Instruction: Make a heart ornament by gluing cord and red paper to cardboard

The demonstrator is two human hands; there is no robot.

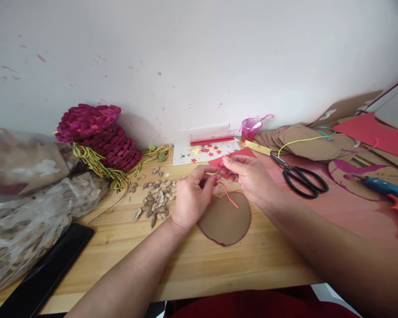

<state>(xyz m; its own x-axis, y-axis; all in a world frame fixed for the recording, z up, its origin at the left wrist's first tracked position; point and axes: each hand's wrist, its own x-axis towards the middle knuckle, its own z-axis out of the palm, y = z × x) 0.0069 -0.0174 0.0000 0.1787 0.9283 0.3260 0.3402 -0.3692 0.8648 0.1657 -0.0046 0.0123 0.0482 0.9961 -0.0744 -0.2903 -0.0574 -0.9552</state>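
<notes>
My left hand (196,190) and my right hand (244,174) meet above a round cardboard disc (226,221) with a purple-painted edge. Both pinch an orange-red cord (231,199), whose loose end dangles over the disc. The exact pinch point is hidden by my fingers. Just behind the hands lies a piece of red paper (247,153). To the left of my left hand, peanut shells (159,201) are scattered on the wooden table (126,260).
Black-handled scissors (303,180), cardboard discs (305,141) and a blue glue gun (381,187) lie right. Star cutouts (205,152) and a pink cup (251,128) are at the wall. Left are purple stacked pieces (102,137), plastic bags (36,221) and a black phone-like slab (49,269).
</notes>
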